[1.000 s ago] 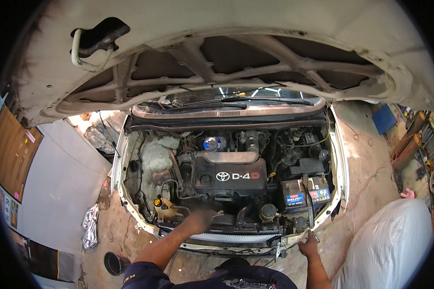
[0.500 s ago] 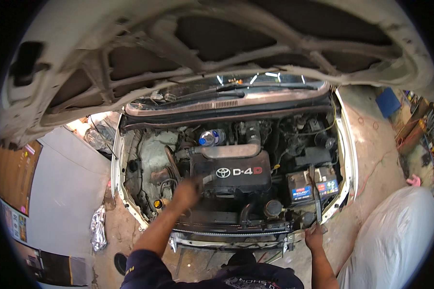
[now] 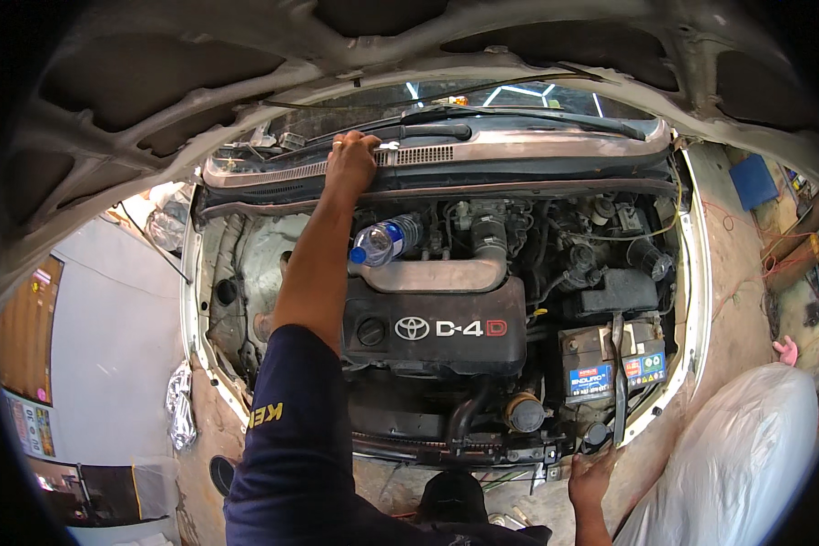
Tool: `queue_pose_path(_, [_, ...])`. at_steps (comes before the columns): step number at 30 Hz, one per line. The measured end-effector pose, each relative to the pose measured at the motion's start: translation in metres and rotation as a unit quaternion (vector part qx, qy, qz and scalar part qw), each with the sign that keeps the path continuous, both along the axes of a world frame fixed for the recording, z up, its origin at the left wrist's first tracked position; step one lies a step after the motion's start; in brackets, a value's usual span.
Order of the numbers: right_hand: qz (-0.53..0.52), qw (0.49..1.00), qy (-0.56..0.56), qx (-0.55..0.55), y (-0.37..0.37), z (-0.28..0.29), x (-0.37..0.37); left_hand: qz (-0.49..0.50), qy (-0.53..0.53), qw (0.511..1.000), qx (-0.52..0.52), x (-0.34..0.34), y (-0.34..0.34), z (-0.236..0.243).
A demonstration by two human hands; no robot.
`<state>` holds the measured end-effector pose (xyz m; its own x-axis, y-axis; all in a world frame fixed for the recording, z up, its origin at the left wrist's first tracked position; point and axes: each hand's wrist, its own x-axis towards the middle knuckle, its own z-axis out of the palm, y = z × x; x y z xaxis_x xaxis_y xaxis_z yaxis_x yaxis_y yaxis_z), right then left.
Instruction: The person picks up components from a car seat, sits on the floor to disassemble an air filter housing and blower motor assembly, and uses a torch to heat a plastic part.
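My left hand (image 3: 353,162) reaches across the engine bay to the cowl panel (image 3: 482,153) below the windscreen. Its fingers are curled, and a small silvery piece (image 3: 389,146) shows beside the fingertips; its kind is unclear. Under my left forearm lies the black engine cover (image 3: 446,341), with a round oil filler cap (image 3: 370,331) at its left end. At the front right, my right hand (image 3: 592,475) rests by the car's front edge, thumb and fingers apart. It is close to the lower end of the metal strap (image 3: 620,382) that crosses the battery (image 3: 581,350).
A plastic bottle with a blue cap (image 3: 387,240) lies behind the engine cover. The raised bonnet (image 3: 337,68) arches overhead. A white-covered bulky shape (image 3: 733,455) stands at the right, near a blue flat object (image 3: 753,182). Crumpled silver foil (image 3: 181,405) lies at the left.
My left hand has moved from the engine cover's left end up and away to the cowl panel. My right hand has shifted slightly toward me. The view has moved closer over the engine.
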<state>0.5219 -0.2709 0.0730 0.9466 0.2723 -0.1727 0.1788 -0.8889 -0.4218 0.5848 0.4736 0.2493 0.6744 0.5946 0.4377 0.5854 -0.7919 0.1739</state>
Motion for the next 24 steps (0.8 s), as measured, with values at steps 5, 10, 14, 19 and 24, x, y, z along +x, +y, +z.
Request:
queue_pose_path(5, [-0.015, 0.999, -0.036, -0.001, -0.018, -0.015, 0.004, 0.078, -0.016, 0.997, -0.006, 0.025, 0.002, -0.001])
queue_pose_path(10, [0.022, 0.999, -0.022, 0.006, -0.01, -0.011, 0.001, 0.272, -0.025, 0.961, -0.036, -0.002, 0.078, 0.002])
queue_pose_path(14, [0.024, 0.998, -0.02, -0.06, -0.009, -0.008, 0.003, 0.343, 0.068, 0.924, -0.155, -0.017, 0.122, 0.005])
queue_pose_path(19, [0.032, 0.999, -0.037, -0.01, -0.007, -0.006, 0.006, 0.324, 0.026, 0.942, -0.083, -0.012, 0.139, -0.005])
queue_pose_path(24, [0.011, 1.0, 0.017, -0.02, -0.014, -0.01, 0.003, 0.262, -0.28, 0.921, 0.063, -0.032, 0.169, -0.022])
